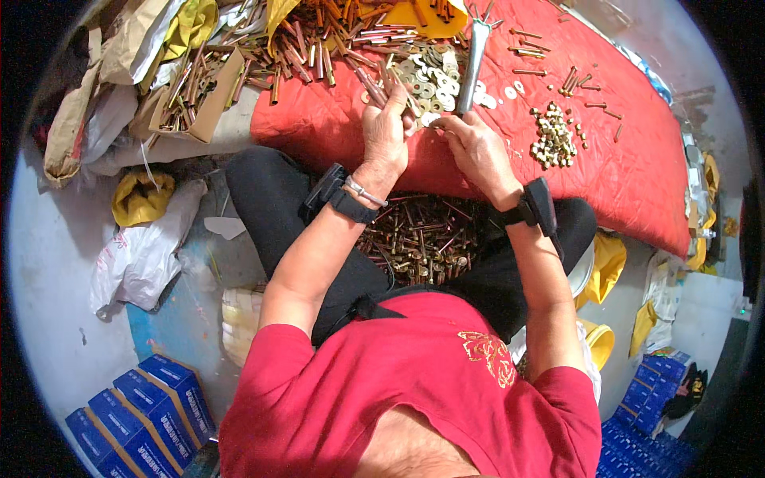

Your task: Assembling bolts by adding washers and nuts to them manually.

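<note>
My left hand (386, 134) is closed around a few copper-coloured metal tubes (371, 84) that stick out past its fingers. Close by on its right, my right hand (478, 151) pinches with thumb and forefinger, and what sits at its fingertips is too small to make out. Both hands are over the near part of a red cloth (307, 119). Just beyond them lies a pile of flat metal washers (430, 73). A long silver metal tool (473, 68) with thin prongs at its far end rests beside the washers.
Brass-coloured nuts (554, 135) and loose bolts (570, 82) lie to the right. More tubes spill from a yellow bag (437, 17) at the back and fill a cardboard box (209, 95). Many bolts (422, 243) are heaped between my legs. Blue boxes (143, 418) stand lower left.
</note>
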Tool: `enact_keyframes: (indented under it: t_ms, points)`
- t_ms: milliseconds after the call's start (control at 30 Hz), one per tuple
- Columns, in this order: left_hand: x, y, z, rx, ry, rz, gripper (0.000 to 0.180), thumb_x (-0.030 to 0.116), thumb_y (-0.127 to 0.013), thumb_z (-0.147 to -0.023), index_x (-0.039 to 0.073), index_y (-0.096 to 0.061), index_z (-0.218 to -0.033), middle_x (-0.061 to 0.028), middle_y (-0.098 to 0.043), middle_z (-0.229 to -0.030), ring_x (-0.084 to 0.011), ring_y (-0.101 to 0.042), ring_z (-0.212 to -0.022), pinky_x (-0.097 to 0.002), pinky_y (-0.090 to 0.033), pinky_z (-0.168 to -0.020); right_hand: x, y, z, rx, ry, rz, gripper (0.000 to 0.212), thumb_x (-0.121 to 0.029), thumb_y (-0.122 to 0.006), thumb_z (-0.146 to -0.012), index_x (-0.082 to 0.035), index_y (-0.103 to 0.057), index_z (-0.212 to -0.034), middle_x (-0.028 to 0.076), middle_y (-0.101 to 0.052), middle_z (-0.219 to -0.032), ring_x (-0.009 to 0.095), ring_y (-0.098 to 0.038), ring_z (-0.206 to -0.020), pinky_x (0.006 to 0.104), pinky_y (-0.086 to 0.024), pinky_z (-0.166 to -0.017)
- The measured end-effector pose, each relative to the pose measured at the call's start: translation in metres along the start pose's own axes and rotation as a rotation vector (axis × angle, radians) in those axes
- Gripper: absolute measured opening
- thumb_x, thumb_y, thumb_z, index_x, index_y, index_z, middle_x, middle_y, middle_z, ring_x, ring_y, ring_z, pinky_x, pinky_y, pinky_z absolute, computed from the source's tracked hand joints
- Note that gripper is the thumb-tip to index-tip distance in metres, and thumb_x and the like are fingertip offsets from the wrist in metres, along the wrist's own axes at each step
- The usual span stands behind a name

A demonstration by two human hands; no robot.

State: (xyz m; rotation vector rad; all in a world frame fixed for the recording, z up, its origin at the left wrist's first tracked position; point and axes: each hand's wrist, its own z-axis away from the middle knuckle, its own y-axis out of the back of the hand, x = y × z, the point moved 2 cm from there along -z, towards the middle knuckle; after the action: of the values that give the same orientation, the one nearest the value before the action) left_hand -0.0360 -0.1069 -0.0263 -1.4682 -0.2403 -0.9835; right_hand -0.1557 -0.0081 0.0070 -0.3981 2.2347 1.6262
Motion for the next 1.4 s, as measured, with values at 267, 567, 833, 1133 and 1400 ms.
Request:
enact_keyframes:
  t_ms: [267, 567, 833, 1133, 1400]
  points:
    - [0.001, 0.010, -0.005, -0.039, 0.036, 0.037, 0.017, 0.018, -0.061, -0.089, 0.001, -0.057, -0.091, 0.0018, -0.046, -0.062, -0.0046, -0.040, -0.049, -0.0178, -0.031, -0.039, 0.008, 0.011, -0.004, -0.150, -0.050, 0.440, 0.008, -0.011, -0.056, -0.078, -0.007, -0.062, -0.081, 0.012, -0.061, -0.072, 0.031, -0.063, -0.067, 0.0406, -0.051, -0.056]
    - [0.001, 0.012, -0.005, -0.232, 0.205, 0.139, 0.020, 0.017, -0.054, -0.093, -0.001, -0.060, -0.100, -0.0096, -0.064, -0.082, -0.0026, -0.038, -0.047, -0.0155, -0.031, -0.039, 0.019, 0.012, -0.059, -0.562, 0.099, 0.541, 0.018, -0.020, -0.064, -0.073, -0.015, -0.066, -0.090, 0.009, -0.066, -0.080, 0.029, -0.064, -0.078, 0.0416, -0.052, -0.066]
    - [0.004, 0.011, 0.003, -0.441, 0.484, 0.169, 0.031, 0.026, -0.048, -0.095, -0.003, -0.057, -0.102, 0.0030, -0.047, -0.062, -0.0018, -0.030, -0.040, -0.0145, -0.023, -0.035, 0.035, 0.024, 0.006, -0.169, -0.224, -0.171, 0.016, -0.014, -0.059, -0.085, -0.008, -0.061, -0.100, 0.005, -0.060, -0.068, 0.018, -0.057, -0.057, 0.0292, -0.044, -0.052]
    - [0.009, 0.006, 0.014, -0.562, 0.617, -0.106, 0.031, 0.025, -0.049, -0.094, -0.004, -0.060, -0.100, 0.0079, -0.039, -0.056, 0.0007, -0.030, -0.040, -0.0134, -0.023, -0.035, -0.001, 0.058, 0.005, -0.116, -0.267, -0.673, 0.017, -0.010, -0.060, -0.088, -0.004, -0.063, -0.103, -0.004, -0.057, -0.075, 0.004, -0.050, -0.065, 0.0191, -0.041, -0.058]
    - [0.020, 0.004, 0.019, -0.535, 0.604, -0.108, 0.025, 0.022, -0.053, -0.092, -0.001, -0.060, -0.099, 0.0082, -0.041, -0.057, 0.0008, -0.031, -0.042, -0.0141, -0.022, -0.036, 0.006, 0.062, 0.005, -0.021, -0.248, -0.667, 0.018, -0.007, -0.062, -0.085, -0.006, -0.065, -0.103, -0.004, -0.057, -0.072, 0.003, -0.050, -0.064, 0.0198, -0.042, -0.059]
